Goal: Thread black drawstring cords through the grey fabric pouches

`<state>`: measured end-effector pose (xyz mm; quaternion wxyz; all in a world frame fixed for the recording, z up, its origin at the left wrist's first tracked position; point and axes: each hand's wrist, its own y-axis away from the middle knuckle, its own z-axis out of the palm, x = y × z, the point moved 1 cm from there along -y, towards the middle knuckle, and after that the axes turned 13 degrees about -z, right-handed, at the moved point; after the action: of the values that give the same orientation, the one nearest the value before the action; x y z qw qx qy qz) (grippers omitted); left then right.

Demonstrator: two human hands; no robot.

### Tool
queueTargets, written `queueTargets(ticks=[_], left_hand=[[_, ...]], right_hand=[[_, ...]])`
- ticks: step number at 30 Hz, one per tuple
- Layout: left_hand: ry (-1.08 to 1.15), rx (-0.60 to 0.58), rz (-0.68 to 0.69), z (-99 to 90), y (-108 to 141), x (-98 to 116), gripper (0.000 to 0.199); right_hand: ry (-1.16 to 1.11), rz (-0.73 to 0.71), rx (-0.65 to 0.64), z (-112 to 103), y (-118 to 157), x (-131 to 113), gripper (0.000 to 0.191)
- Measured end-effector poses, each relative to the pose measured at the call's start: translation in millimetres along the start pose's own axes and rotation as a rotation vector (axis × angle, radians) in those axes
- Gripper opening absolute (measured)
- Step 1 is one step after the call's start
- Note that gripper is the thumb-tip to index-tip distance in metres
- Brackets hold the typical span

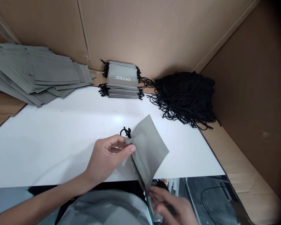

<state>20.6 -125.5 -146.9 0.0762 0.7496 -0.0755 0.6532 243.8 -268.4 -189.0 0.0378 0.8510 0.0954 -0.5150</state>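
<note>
A small grey fabric pouch [151, 147] is tilted over the front edge of the white table. My left hand [110, 156] is closed on its left side, thumb on top and fingers beneath. A looped, knotted black cord [126, 132] sticks out of the pouch's hem just above those fingers. At the pouch's lower corner, below the table edge, is my right hand [170, 206], blurred by motion. Its fingers are closed around something thin at that corner, which I cannot make out.
At the back stands a stack of finished-looking grey pouches [122, 78] with black cords and white INTEX lettering. Flat grey fabric pieces [53, 70] are piled at left, and a heap of black cords [184, 97] lies at right. Cardboard walls [140, 34] enclose the white table [61, 140].
</note>
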Motion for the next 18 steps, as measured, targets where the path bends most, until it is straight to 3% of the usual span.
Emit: queueTargets(ticks=[3,5,10,13,18], left_hand=[[-0.017,0.07,0.061,7.6,5.5,13.7,0.009],[-0.044,0.107,0.122,15.3,9.7,21.7,0.012],[-0.099,0.174,0.329,31.8,16.6,35.8,0.014],[-0.169,0.237,0.407,33.8,15.7,42.1,0.012],[-0.333,0.38,0.593,29.2,9.0,51.8,0.012]], right_hand=[[0.319,-0.1,0.171,-45.0,-10.7,-19.1,0.022],[0.414,-0.234,0.325,-54.8,-24.4,-41.6,0.017],[0.35,-0.507,0.542,-25.6,-70.6,-92.2,0.021],[0.261,-0.552,0.607,-13.0,-89.3,-106.1,0.017],[0.219,-0.607,0.707,-13.5,-102.6,-117.2,0.015]])
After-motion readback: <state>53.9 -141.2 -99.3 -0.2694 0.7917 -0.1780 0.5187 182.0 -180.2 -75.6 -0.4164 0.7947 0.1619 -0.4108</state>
